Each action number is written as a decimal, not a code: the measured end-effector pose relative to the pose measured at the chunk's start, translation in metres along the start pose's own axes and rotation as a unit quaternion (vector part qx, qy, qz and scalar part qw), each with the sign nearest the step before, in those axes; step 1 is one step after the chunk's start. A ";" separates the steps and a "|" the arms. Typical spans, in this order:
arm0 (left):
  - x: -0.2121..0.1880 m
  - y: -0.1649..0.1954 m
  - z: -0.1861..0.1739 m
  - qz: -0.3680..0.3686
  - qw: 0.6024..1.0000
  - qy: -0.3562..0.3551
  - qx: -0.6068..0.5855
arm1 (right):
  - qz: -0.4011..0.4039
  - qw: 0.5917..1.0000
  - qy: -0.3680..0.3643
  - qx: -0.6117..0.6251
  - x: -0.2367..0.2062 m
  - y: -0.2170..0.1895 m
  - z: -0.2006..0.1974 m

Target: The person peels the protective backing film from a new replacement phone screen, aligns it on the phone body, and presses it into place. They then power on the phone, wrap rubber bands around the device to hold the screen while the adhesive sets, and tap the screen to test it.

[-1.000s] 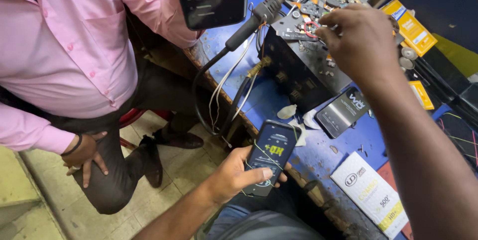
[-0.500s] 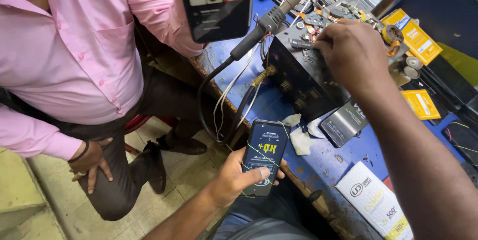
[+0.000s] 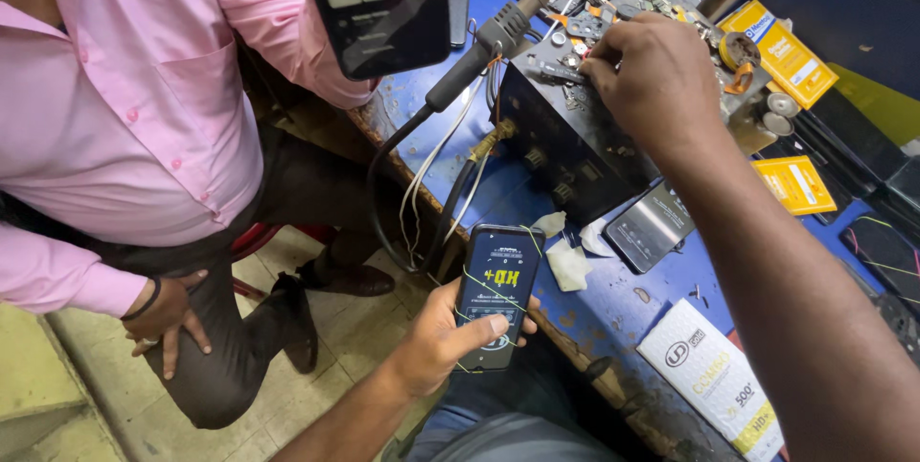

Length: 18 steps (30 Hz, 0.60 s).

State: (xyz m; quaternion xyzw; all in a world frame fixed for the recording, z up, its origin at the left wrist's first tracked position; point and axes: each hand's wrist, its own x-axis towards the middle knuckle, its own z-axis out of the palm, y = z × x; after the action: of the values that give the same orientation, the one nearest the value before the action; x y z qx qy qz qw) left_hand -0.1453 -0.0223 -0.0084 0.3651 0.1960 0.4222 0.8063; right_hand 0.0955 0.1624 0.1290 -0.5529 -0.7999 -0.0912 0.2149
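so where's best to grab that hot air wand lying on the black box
Grip the wand by its grey handle, coming from the bench-edge side, where the hose leaves it. Its far end lies among the parts on the box beside the right hand, so the handle is the free part.

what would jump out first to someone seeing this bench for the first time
The lit smartphone held in the left hand at lower centre draws the eye first. Next, the right hand reaches onto the cluttered black box on the blue workbench at upper right. At left sits a person in a pink shirt, holding up another phone.
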 end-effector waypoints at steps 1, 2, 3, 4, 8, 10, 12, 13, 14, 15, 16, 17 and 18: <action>0.000 0.000 0.000 -0.003 1.000 0.005 0.000 | -0.005 1.000 0.002 -0.002 0.001 0.001 0.002; 0.000 -0.001 0.000 -0.005 1.000 0.009 0.001 | -0.010 1.000 0.004 -0.004 0.002 0.002 0.003; 0.001 -0.001 0.000 -0.009 1.000 0.014 0.001 | -0.006 1.000 0.008 -0.016 0.002 0.002 0.004; 0.002 -0.002 0.000 -0.008 1.000 0.015 0.000 | -0.003 1.000 0.012 -0.028 0.001 0.002 0.006; 0.003 -0.002 0.000 -0.006 1.000 0.019 0.000 | -0.002 0.997 0.030 -0.071 -0.004 -0.002 0.008; 0.004 -0.003 0.000 -0.004 1.000 0.021 -0.001 | 0.003 0.999 0.011 -0.050 -0.004 -0.002 0.006; 0.004 -0.003 0.000 -0.003 1.000 0.022 -0.005 | 0.001 1.000 -0.002 -0.031 -0.004 -0.001 0.003; 0.005 -0.003 -0.001 -0.004 1.000 0.024 -0.006 | -0.002 1.000 -0.005 -0.023 -0.005 -0.001 0.003; 0.005 -0.003 -0.001 -0.006 1.000 0.026 -0.006 | -0.005 1.000 -0.008 -0.015 -0.005 0.000 0.002; 0.005 -0.003 -0.001 -0.010 1.000 0.028 -0.007 | -0.011 1.000 -0.005 -0.024 -0.006 0.000 0.003; 0.005 -0.003 -0.001 -0.010 0.999 0.030 -0.005 | -0.015 0.999 -0.002 -0.035 -0.006 0.001 0.005; 0.005 -0.003 -0.001 -0.010 0.999 0.032 -0.003 | -0.019 0.999 0.002 -0.046 -0.007 0.001 0.006; 0.005 -0.003 0.000 -0.010 0.999 0.034 -0.001 | -0.024 0.998 0.010 -0.052 -0.008 0.003 0.008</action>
State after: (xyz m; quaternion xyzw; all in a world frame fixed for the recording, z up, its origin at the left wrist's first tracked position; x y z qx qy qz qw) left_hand -0.1408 -0.0192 -0.0111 0.3475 0.2260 0.4265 0.8039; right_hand 0.0983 0.1598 0.1180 -0.5428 -0.8051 -0.1431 0.1916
